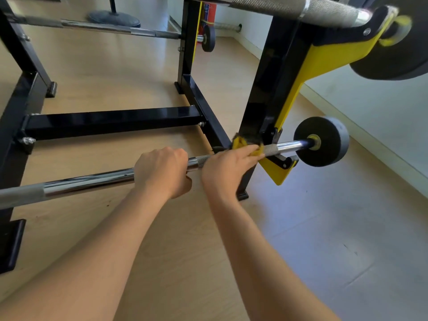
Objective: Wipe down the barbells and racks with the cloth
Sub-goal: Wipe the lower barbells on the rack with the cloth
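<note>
Our left hand (162, 172) is curled round the low barbell (88, 181), gripping its smooth chrome stretch. Just to the right, our right hand (228, 172) holds the yellow cloth (240, 144) wrapped against the knurled part of the same bar, right where it meets the black upright (266, 89) and the yellow hook (278, 174). The short end out to the small plate (322, 141) looks not yet reached. We judge the job as midway at best: one bar is in hand, and nothing shows whether the far barbell (104, 27), the black crossbeam (111, 121) or the upper barbell (289, 5) has been wiped
</note>
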`<action>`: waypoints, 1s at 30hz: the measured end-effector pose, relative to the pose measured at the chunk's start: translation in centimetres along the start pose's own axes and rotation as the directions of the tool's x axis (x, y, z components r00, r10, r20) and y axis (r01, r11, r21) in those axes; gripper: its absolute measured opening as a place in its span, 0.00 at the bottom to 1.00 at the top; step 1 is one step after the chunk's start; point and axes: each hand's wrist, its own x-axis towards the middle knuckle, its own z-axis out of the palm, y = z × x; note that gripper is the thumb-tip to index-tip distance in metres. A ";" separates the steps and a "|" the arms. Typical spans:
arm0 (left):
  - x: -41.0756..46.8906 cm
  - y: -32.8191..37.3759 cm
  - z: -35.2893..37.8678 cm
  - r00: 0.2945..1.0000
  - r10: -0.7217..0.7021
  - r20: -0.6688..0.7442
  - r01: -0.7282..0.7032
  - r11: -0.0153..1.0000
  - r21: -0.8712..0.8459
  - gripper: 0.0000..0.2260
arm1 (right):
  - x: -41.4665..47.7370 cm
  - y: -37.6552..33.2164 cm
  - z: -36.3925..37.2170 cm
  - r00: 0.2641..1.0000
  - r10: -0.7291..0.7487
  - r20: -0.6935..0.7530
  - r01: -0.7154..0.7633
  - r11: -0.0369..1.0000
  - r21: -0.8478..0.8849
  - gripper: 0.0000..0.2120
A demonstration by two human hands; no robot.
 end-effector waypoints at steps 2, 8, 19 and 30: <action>0.0 0.1 0.1 1.000 0.001 -0.007 -0.001 1.000 0.001 0.04 | -1.7 -0.1 0.4 0.995 -0.047 0.093 0.038 0.995 0.093 0.38; -0.1 -0.4 -0.2 0.999 0.036 0.019 -0.036 0.999 -0.030 0.07 | 3.1 -1.4 -0.5 0.918 0.392 -0.060 -0.332 0.843 0.424 0.25; -0.1 -0.2 -0.1 0.999 0.035 -0.020 -0.036 0.999 -0.020 0.09 | 4.9 4.0 -3.6 0.813 0.287 0.506 -0.573 0.244 0.782 0.17; 0.0 0.1 -0.5 1.000 0.005 -0.021 -0.005 1.000 -0.006 0.09 | 0.3 1.4 -1.4 0.682 0.083 0.727 -0.732 0.089 0.676 0.19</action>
